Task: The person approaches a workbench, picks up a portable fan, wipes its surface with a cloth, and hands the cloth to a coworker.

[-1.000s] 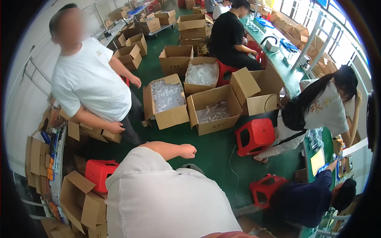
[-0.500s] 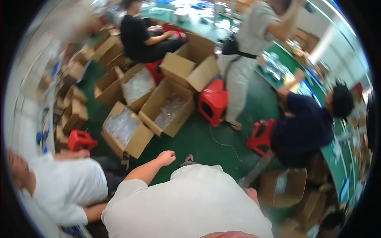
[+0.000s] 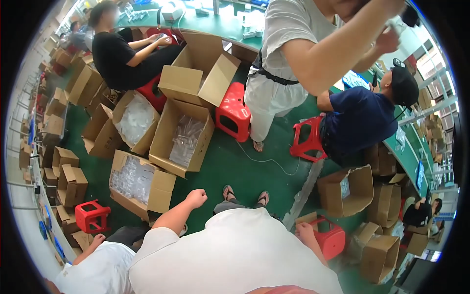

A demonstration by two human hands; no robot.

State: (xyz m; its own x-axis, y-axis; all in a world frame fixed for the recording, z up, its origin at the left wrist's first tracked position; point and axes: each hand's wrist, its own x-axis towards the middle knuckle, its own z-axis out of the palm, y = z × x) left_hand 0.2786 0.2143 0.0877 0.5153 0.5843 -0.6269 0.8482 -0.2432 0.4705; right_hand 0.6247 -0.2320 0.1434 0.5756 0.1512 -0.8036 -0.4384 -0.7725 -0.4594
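My left hand (image 3: 197,198) is held out in front of my white shirt (image 3: 230,250), its fingers curled into a loose fist with nothing showing in it. Closest to it is a cardboard box (image 3: 164,190) filled with clear plastic pieces (image 3: 129,176); hand and box look apart. At my other side, my right hand (image 3: 306,232) hangs low with its fingers curled, and I see nothing in it. Beside that hand are a cardboard flap (image 3: 308,219) and a red stool (image 3: 331,240); whether it touches either is unclear.
More open boxes (image 3: 203,147) stand ahead to the left, some with clear plastic parts. A person (image 3: 289,54) stands ahead with raised arms. Others sit at green worktables (image 3: 210,24), and one person in white (image 3: 98,269) is close on my left. A cable (image 3: 269,160) lies on the floor.
My view has swung to the right and steadied, so the boxes ahead appear farther left. Both my feet now show. The standing person looks nearer, and more of my right hand is visible.
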